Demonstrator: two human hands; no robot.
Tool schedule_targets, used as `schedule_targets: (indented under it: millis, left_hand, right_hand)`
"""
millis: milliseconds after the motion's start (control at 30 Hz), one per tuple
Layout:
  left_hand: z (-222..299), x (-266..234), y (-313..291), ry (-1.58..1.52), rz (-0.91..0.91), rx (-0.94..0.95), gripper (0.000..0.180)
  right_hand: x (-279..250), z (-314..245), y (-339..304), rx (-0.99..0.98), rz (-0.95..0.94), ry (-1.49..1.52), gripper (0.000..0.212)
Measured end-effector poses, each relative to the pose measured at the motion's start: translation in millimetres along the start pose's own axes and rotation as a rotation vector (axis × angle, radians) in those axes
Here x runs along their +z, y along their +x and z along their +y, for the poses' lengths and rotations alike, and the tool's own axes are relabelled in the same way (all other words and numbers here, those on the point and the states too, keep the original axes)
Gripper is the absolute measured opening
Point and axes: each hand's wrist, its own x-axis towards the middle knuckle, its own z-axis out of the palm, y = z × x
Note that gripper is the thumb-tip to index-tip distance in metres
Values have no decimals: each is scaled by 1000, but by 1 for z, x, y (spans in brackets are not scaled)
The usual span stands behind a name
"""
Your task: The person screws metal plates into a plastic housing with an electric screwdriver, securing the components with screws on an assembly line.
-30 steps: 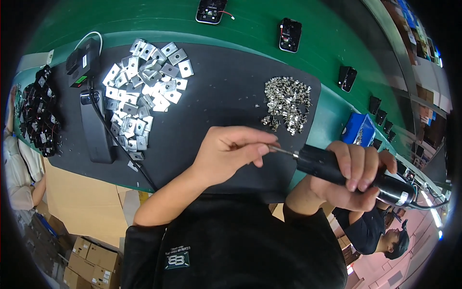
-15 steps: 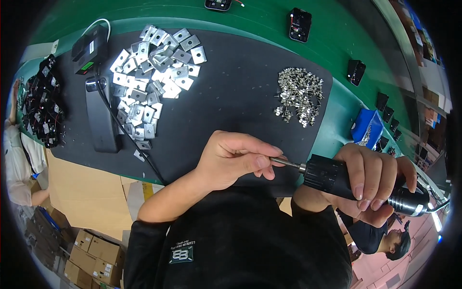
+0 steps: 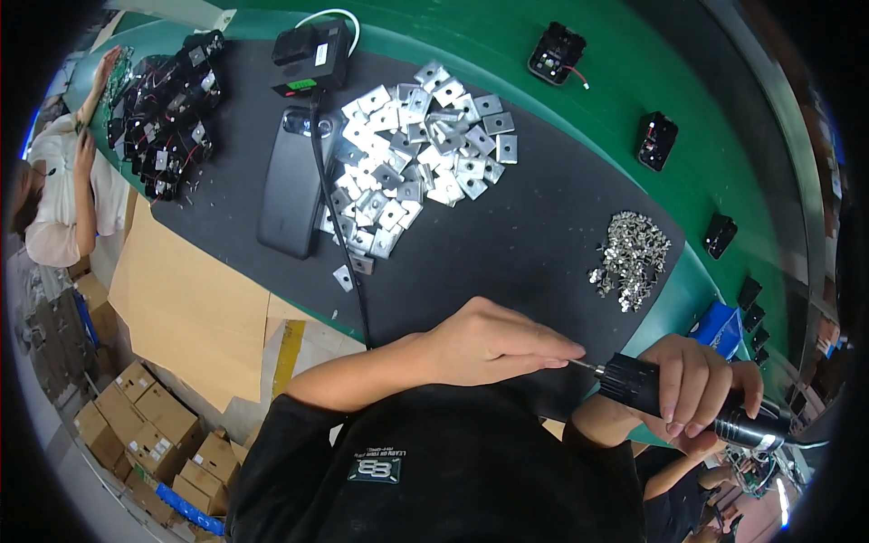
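Note:
My right hand [image 3: 697, 385] is wrapped round a black corded electric screwdriver [image 3: 631, 381], held sideways with its bit [image 3: 588, 366] pointing left. My left hand [image 3: 498, 344] comes in from the left with its fingers pressed together, the fingertips closed on the end of the bit. Whether a small screw sits between them is hidden. Beyond my hands, a heap of small silver screws [image 3: 634, 258] lies on the black mat [image 3: 516, 244]. Farther left is a pile of square silver metal plates [image 3: 421, 136], each with a hole.
Left of the plates lie a black phone [image 3: 288, 195] and a black power box [image 3: 310, 54], whose cable crosses the mat. Black wired parts [image 3: 167, 109] are heaped far left. Black housings [image 3: 655, 140] stand along the green bench, near a blue bag [image 3: 718, 328]. Other people work at both sides.
The view has swung, so the bench things appear farther right and lower. My left hand's fingers have straightened and drawn together at the bit's tip. My right hand keeps the screwdriver.

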Motion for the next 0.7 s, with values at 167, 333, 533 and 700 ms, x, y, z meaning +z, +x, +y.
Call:
schedule_targets:
  millis: [167,333,533,700]
  left_hand:
    - [8,-15,11,206,-99,40,34]
    - [21,-90,80,740,-86,254,56]
    - [-32,-154,170,1206,-27,228,95]
    - [-62,-169,183,1161,-102,90,82]
  right_hand:
    - [-12,2,0,55,41,16,47]
    - [-23,6,-10,153,40,-13,54]
    - [-24,-4,-42,148,113,-61,49]
    - [-25,7,-49,198,151,13,50]
